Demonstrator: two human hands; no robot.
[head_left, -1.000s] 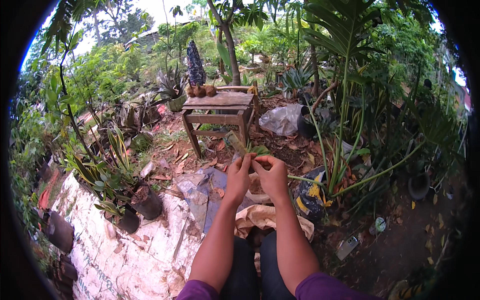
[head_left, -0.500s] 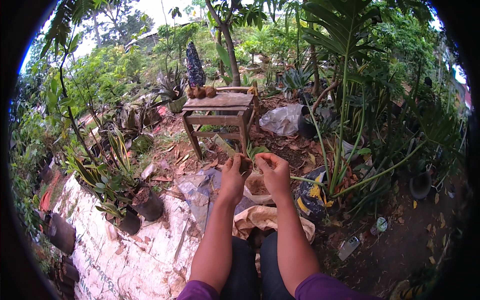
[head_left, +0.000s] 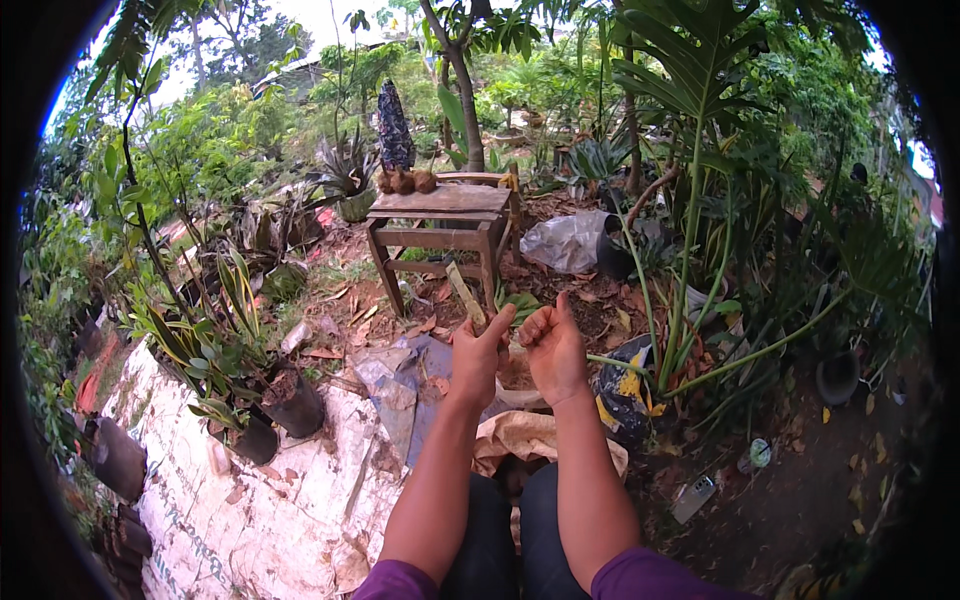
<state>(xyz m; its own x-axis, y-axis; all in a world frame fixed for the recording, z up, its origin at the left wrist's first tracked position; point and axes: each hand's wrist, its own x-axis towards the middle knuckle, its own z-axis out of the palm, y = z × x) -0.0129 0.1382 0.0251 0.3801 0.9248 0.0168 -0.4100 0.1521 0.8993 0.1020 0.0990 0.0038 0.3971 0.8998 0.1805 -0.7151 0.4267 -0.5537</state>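
My left hand (head_left: pixel 477 360) is closed around the lower end of a flat, narrow, pale yellowish-brown strip (head_left: pixel 466 293), blade-like in shape, which points up and slightly left. Close beside it, my right hand (head_left: pixel 556 350) has its fingers curled in and its thumb raised; whatever may lie inside them is hidden. The hands are apart, above a pale bag (head_left: pixel 515 378) with brown, soil-like material in it. Nearer to me, a tan sack (head_left: pixel 575 443) lies folded open at my knees. A green leaf (head_left: pixel 520 304) shows just behind the hands.
Ahead stands a wooden stool (head_left: pixel 440 203) with brown fibrous balls (head_left: pixel 402 182) and a dark cone-shaped bundle (head_left: pixel 396 125). Potted plants (head_left: pixel 292 403) stand on white sacking (head_left: pixel 290 500) at left. A large-leaved plant (head_left: pixel 690 250) and a phone-like object (head_left: pixel 693 497) are at right.
The strip in my left hand has swung more upright and shows more clearly. My right hand has turned, curling its fingers and lifting its thumb, and the hands have drawn slightly apart.
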